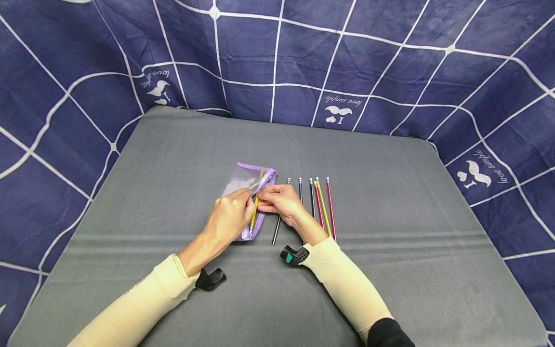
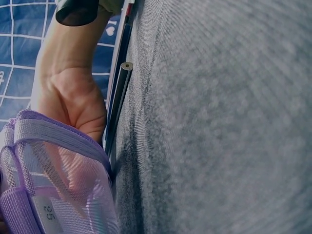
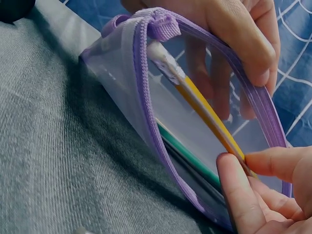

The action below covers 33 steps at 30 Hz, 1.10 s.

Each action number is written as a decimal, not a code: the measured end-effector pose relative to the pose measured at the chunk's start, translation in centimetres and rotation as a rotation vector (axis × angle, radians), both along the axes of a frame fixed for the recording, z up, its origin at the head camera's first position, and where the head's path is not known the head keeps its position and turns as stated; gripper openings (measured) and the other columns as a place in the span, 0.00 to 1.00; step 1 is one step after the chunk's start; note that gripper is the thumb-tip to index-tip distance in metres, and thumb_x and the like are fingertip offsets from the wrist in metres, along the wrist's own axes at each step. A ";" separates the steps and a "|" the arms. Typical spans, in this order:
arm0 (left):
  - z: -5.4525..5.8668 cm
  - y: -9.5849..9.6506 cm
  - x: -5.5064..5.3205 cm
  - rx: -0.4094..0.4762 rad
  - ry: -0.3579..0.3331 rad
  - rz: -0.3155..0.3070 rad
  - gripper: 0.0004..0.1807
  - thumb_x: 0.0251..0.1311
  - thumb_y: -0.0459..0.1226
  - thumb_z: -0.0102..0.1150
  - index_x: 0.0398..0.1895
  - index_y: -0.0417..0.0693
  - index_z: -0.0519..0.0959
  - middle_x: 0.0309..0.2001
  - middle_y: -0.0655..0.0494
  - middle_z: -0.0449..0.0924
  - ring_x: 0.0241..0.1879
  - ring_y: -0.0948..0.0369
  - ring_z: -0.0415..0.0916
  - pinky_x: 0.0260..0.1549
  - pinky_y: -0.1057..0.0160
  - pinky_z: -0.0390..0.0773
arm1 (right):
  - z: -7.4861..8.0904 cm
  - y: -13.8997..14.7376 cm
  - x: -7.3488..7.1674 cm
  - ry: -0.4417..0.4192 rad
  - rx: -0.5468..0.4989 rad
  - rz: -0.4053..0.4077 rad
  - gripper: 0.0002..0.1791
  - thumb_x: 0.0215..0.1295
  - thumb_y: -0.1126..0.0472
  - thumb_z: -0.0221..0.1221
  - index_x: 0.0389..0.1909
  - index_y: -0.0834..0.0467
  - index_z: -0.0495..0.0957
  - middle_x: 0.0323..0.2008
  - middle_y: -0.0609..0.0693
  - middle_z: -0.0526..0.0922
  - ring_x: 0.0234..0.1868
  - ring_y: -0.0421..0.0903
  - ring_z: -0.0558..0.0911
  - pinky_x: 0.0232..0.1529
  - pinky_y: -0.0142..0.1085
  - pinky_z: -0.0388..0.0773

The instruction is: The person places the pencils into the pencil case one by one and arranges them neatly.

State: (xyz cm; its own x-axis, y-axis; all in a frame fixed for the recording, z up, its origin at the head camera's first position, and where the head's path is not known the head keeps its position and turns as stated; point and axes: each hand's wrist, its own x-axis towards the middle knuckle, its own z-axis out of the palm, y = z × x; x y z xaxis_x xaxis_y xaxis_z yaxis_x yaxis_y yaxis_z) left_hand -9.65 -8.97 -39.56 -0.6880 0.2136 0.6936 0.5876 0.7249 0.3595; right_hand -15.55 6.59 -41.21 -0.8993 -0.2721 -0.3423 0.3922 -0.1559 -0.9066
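A see-through mesh pencil pouch (image 1: 236,185) with purple zipper edging lies left of the table's middle, its mouth spread apart. My left hand (image 1: 230,212) grips the pouch's rim, thumb on the edging and fingers behind the mesh in the right wrist view. With thumb and fingertips, my right hand (image 1: 284,202) pinches a yellow pencil (image 3: 209,114) at the mouth. That pencil slants across the opening, its white eraser end near the zipper end. Deeper in the pouch show a green pencil (image 3: 192,158) and a dark one beside it, both partly hidden.
Right of the pouch, a black pencil (image 1: 276,231) lies on the grey table (image 1: 390,202). Farther right are several more: a blue pencil (image 1: 300,188), a yellow pencil (image 1: 322,202), a red pencil (image 1: 331,207) and others. A navy checked cloth (image 1: 303,58) hangs behind.
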 end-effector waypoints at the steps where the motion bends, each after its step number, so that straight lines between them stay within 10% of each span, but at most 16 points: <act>1: 0.0 0.0 0.0 0.000 0.001 0.001 0.05 0.51 0.25 0.56 0.21 0.38 0.74 0.23 0.49 0.76 0.18 0.55 0.72 0.18 0.51 0.76 | 0.0 -0.1 0.0 -0.001 -0.005 -0.007 0.05 0.61 0.79 0.56 0.38 0.72 0.77 0.26 0.54 0.82 0.24 0.41 0.83 0.30 0.30 0.81; 33: -0.1 0.0 -0.1 -0.007 0.012 0.012 0.02 0.50 0.25 0.58 0.24 0.36 0.78 0.23 0.47 0.77 0.20 0.52 0.77 0.20 0.50 0.78 | 1.0 0.4 0.4 0.057 -0.037 -0.001 0.07 0.65 0.76 0.55 0.43 0.74 0.76 0.25 0.55 0.84 0.26 0.43 0.85 0.33 0.33 0.82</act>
State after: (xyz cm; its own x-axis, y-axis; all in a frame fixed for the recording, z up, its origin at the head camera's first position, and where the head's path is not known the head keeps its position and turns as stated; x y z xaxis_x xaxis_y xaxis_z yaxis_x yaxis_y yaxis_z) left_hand -9.75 -9.00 -39.63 -0.6819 0.2107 0.7004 0.5833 0.7345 0.3469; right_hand -15.12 6.97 -40.25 -0.9175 -0.2826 -0.2800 0.3398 -0.1906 -0.9210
